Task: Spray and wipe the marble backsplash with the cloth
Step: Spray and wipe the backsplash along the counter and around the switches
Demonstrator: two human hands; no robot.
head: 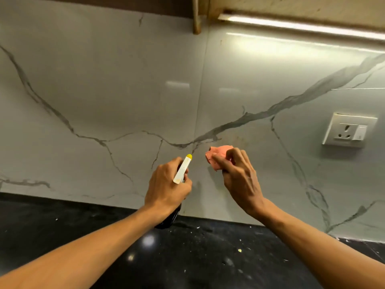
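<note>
The marble backsplash [125, 90] is pale grey with dark veins and fills most of the view. My left hand [166, 184] grips a spray bottle [183, 168] with a white head and yellow nozzle tip that points up at the wall; its dark body shows below my wrist. To the right, my right hand [239, 174] holds a bunched pink cloth [218, 154] close to the marble, just below a vein crossing. Faint brownish marks sit on the marble just right of the cloth.
A white wall socket [349, 130] is mounted on the backsplash at the right. A black speckled countertop [62, 226] with small crumbs runs along the bottom. Overhead, a lit strip light [302, 26] sits under a cabinet.
</note>
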